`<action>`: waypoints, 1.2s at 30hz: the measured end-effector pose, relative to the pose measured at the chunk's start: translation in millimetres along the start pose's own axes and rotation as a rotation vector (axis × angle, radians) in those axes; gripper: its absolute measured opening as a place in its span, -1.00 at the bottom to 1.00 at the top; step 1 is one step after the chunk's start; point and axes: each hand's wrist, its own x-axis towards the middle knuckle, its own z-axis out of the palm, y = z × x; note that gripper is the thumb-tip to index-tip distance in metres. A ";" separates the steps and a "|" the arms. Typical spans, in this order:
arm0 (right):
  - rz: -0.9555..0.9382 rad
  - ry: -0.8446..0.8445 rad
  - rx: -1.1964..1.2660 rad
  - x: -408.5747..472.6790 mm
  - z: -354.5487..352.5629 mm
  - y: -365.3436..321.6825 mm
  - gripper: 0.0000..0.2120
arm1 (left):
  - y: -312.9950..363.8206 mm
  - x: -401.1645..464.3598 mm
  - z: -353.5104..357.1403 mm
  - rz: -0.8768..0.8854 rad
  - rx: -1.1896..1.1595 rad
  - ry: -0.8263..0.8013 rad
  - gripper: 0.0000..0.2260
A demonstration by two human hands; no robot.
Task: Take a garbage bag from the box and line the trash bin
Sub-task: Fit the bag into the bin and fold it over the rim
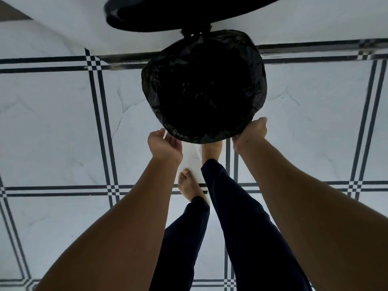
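A round trash bin stands on the floor below me, its rim covered by a black garbage bag (247,66) folded over the outside; the bin's body is hidden under the plastic. Its black lid (159,15) stands raised at the far side. My left hand (164,144) is at the near-left edge of the bag with curled fingers, and whether it holds the plastic is unclear. My right hand (251,133) grips the bag's edge at the near-right side, fingers tucked under the rim. The box of bags is out of view.
White marble-look floor tiles (63,122) with black line borders lie all around. A pale wall (63,38) runs behind the bin. My bare feet and dark trouser legs (231,206) stand directly in front of the bin.
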 end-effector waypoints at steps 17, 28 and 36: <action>-0.039 -0.097 -0.140 12.3 16.0 1.7 -0.52 | -13.2 10.5 9.8 -0.041 0.047 -0.253 -0.63; -0.152 -0.070 -0.172 5.7 14.7 -20.4 -0.60 | 13.9 1.3 16.0 0.123 0.158 -0.213 -0.77; -0.313 0.032 -0.677 12.8 12.6 -31.6 -0.59 | 28.5 13.8 8.8 0.201 0.328 -0.142 -0.69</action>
